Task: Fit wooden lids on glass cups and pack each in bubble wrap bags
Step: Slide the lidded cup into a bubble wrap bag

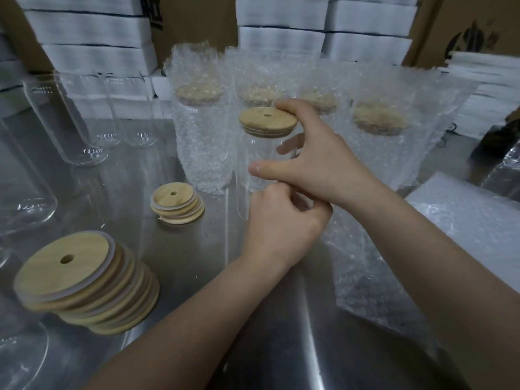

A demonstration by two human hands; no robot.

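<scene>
Cup: cup (253,164) upright mid-counter (197,263), lid (268,121) on, long axis vertical.
Right hand: right hand (318,167) grips the upper glass, forefinger on the lid's rim.
Left hand: left hand (281,220) curled at the cup's foot; what it pinches, cannot tell.
Bag: bag (371,271) flat, near right of cup, just beside the left hand.
Hidden: cup's base, bag's mouth.

One camera here, up on the person's head, tipped forward and down across the worktop (194,263). It's in close: both forearms run in from the bottom of frame, left hand (281,223) and right hand (318,164) meeting dead centre at the cup (247,147). The wide lens swells the lids (84,280) at near left. Boxes (281,15) along the far edge fill the top.
</scene>
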